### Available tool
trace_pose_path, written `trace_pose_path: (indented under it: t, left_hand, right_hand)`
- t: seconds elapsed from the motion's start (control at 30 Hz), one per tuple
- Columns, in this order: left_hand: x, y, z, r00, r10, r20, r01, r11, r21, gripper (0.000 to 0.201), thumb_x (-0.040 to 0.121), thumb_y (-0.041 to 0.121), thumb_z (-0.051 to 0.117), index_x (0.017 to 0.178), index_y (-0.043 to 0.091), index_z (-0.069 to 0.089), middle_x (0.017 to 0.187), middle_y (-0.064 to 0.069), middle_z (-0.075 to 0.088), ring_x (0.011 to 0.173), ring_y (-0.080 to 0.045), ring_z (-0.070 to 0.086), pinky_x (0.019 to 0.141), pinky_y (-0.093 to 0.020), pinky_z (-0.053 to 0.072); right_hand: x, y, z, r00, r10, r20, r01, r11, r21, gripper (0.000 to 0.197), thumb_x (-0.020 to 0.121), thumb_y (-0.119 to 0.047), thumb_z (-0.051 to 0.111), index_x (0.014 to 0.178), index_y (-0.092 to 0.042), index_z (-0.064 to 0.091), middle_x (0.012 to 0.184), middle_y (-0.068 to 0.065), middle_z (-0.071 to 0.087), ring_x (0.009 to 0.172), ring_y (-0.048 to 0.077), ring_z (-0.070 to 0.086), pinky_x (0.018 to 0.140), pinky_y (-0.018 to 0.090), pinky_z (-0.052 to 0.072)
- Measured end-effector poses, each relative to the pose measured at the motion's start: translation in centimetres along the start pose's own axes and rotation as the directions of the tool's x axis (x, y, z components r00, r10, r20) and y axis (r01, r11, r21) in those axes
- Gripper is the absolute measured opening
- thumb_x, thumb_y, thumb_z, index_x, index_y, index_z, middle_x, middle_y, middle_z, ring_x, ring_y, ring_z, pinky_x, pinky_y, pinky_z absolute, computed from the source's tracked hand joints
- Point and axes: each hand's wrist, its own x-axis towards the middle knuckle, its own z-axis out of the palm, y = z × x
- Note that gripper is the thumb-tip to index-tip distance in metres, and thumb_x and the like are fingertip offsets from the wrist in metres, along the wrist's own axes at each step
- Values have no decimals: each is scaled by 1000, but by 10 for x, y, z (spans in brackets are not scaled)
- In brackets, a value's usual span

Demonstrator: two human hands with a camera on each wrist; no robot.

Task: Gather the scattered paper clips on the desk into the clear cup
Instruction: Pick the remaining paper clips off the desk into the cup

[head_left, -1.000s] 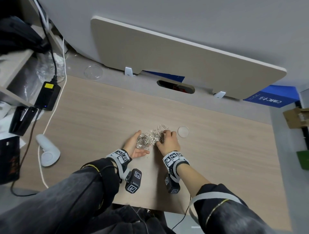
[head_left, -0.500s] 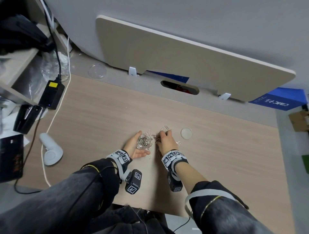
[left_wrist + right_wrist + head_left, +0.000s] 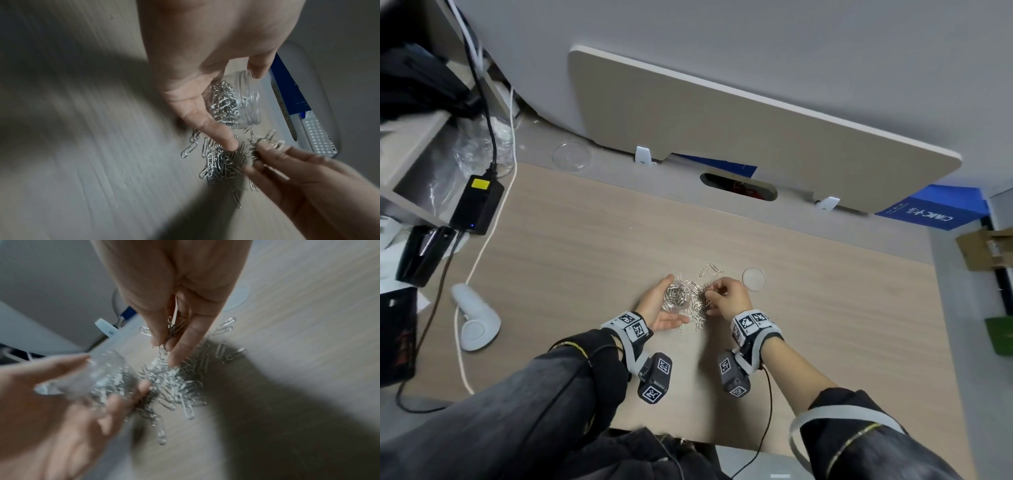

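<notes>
The clear cup [image 3: 677,297] is partly filled with silver paper clips and is held tilted on the desk by my left hand [image 3: 659,308], fingers and thumb round it. The left wrist view shows the cup [image 3: 242,104] with its mouth toward the loose pile of paper clips [image 3: 222,164]. My right hand [image 3: 726,298] pinches a bunch of clips [image 3: 174,329] just above the pile [image 3: 179,379], right beside the cup [image 3: 92,374]. A few clips [image 3: 710,270] lie farther back on the desk.
A round clear lid [image 3: 754,279] lies just right of my right hand. A white controller [image 3: 472,318], a black power adapter [image 3: 477,204] and cables sit at the left. Another clear lid [image 3: 571,156] lies at the desk's back edge, under the beige panel [image 3: 756,133].
My right hand has closed its fingers on a bunch of clips and lifted slightly from the pile. The left hand keeps holding the cup in the same place.
</notes>
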Motion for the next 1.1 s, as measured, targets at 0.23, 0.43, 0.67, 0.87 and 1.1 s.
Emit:
trace_pose_path:
  t: [0.23, 0.43, 0.67, 0.87, 1.1]
  left_hand:
    - [-9, 0, 23, 998, 6, 61, -10, 998, 67, 42, 94, 55, 42, 124, 25, 38, 85, -5, 55, 66, -31, 66, 61, -33, 53]
    - [-1, -7, 28, 996, -3, 86, -4, 996, 84, 54, 92, 59, 40, 123, 18, 57, 83, -10, 70, 59, -27, 69, 50, -28, 53]
    - [-4, -7, 25, 997, -23, 70, 18, 997, 79, 64, 93, 61, 34, 126, 10, 55, 78, -9, 69, 49, -22, 66, 44, -22, 50]
    - [-3, -1, 12, 997, -7, 83, 4, 1000, 29, 74, 82, 70, 46, 126, 12, 55, 104, -16, 71, 53, -24, 66, 45, -23, 49]
    - [-3, 1, -7, 998, 33, 47, -32, 999, -5, 60, 90, 63, 39, 130, 18, 49, 104, -17, 67, 47, -24, 65, 42, -20, 46]
  right_hand:
    - [-19, -36, -10, 971, -219, 99, 221, 975, -9, 13, 85, -6, 68, 81, -13, 58, 75, 2, 61, 56, 20, 63, 54, 33, 57]
    - [-26, -41, -4, 923, -328, 201, 382, 848, -368, 9, 83, -9, 66, 91, -12, 69, 93, 5, 70, 86, 19, 62, 84, 29, 49]
    - [-32, -42, -11, 927, -322, 195, 373, 851, -369, 26, 82, -5, 52, 91, -19, 72, 94, -1, 73, 88, 16, 65, 85, 28, 51]
    - [-17, -23, -17, 975, -222, -23, 185, 861, -473, 25, 86, -17, 52, 109, -20, 60, 108, 3, 64, 95, 24, 63, 85, 34, 51]
    - [-23, 7, 7, 974, -132, 182, 225, 585, -779, 84, 71, -41, 77, 141, -34, 31, 130, 6, 36, 115, 29, 47, 89, 41, 50]
